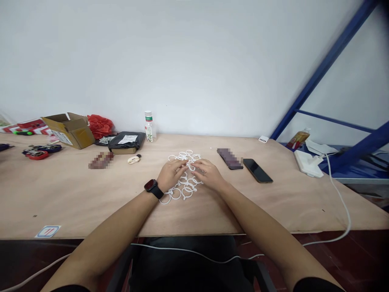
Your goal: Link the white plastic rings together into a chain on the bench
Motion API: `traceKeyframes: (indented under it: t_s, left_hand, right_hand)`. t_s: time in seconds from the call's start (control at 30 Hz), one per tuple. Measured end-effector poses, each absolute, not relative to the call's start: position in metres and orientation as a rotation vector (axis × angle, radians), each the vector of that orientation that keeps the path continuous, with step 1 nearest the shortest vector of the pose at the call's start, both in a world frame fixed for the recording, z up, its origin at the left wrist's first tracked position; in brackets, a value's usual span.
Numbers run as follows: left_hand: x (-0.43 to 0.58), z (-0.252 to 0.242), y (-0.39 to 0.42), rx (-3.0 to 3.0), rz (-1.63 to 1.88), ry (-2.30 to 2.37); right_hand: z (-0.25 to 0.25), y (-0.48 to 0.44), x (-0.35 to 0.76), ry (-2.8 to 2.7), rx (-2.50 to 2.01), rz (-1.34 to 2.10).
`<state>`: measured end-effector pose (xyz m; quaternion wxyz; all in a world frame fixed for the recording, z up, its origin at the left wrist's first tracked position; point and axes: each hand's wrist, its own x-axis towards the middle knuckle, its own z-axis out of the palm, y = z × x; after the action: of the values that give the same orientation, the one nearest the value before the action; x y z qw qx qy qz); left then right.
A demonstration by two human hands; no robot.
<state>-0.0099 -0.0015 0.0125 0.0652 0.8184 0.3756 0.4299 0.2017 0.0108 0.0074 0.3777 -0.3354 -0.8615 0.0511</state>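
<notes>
Both hands meet over a loose spread of white plastic rings (176, 194), several of which carry a small tab or eyelet like curtain rings. My left hand (170, 175), with a black watch (153, 188) on its wrist, pinches one side of a white ring (191, 167). On the opposite side, the fingertips of my right hand (209, 173) close on that same ring. Fingers cover part of it, so its exact shape and any join to another ring cannot be made out. Other rings lie in front of, behind and under the hands on the wooden table (121, 211).
To the right are a phone (258, 170), a blurred dark packet (229, 158) and a white power adapter (308, 163) with a cable. A bottle (148, 127), black parcel (127, 141), open carton (69, 132) and earbud case (133, 159) stand left.
</notes>
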Motion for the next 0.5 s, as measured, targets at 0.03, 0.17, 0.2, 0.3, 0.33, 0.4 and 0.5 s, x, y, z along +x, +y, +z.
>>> traceKeyframes:
  t_s: [0.03, 0.17, 0.2, 0.3, 0.33, 0.4, 0.5]
  left_hand:
    - [-0.01, 0.013, -0.002, 2.473, 1.312, 1.123]
    - [-0.01, 0.016, -0.003, 2.476, 1.343, 1.103]
    - [-0.01, 0.016, -0.003, 2.478, 1.348, 1.103]
    - [-0.01, 0.018, -0.004, 2.484, 1.365, 1.109]
    - [-0.01, 0.019, -0.005, 2.486, 1.372, 1.107]
    - [-0.01, 0.021, -0.006, 2.492, 1.391, 1.102]
    - [-0.009, 0.023, -0.007, 2.497, 1.429, 1.089]
  right_hand:
    - [0.007, 0.011, 0.202, -2.213, -0.854, 0.126]
    - [0.006, 0.012, 0.202, -2.231, -0.829, 0.122]
    - [0.005, 0.011, 0.203, -2.233, -0.818, 0.128]
    - [0.005, 0.01, 0.202, -2.237, -0.777, 0.148]
    - [0.006, 0.01, 0.202, -2.238, -0.757, 0.15]
    - [0.006, 0.009, 0.201, -2.243, -0.713, 0.152]
    - [0.005, 0.008, 0.199, -2.232, -0.681, 0.175]
